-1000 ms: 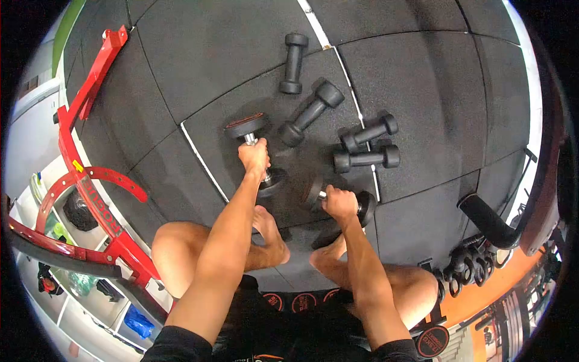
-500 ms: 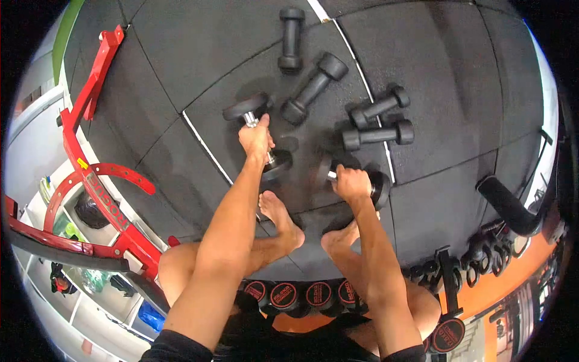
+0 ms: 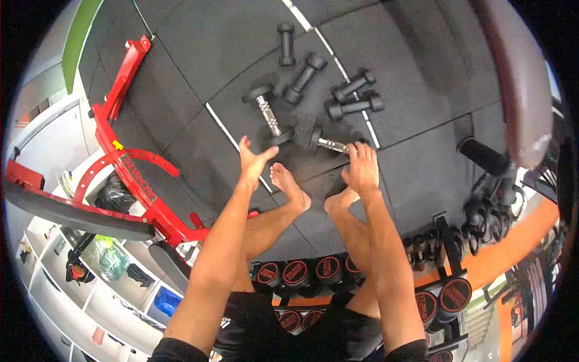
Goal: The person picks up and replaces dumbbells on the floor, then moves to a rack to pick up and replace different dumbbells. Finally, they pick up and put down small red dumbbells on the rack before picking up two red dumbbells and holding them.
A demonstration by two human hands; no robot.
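My left hand (image 3: 254,164) is empty, thumb and fingers spread, just below a dumbbell with a chrome handle (image 3: 269,117) and round black ends that lies on the black mat. A second chrome-handled dumbbell (image 3: 333,144) lies to the right. My right hand (image 3: 363,169) is beside its right end and partly hides it; the fingers are extended and hold nothing that I can see. Beyond them lie several all-black dumbbells, such as an upright-lying one (image 3: 286,44), a slanted one (image 3: 304,78) and a level one (image 3: 356,107).
A red metal frame (image 3: 136,178) with black pads stands at the left, before white shelves (image 3: 57,301). Behind my bare feet is a rack of round dumbbells (image 3: 295,271). Kettlebells (image 3: 479,226) and a black roller pad (image 3: 482,155) are at the right, with a brown pad (image 3: 522,90) above.
Both hands have let go of the chrome-handled dumbbells and drawn back towards my body. The view has risen and shifted, and a brown pad has appeared at the upper right.
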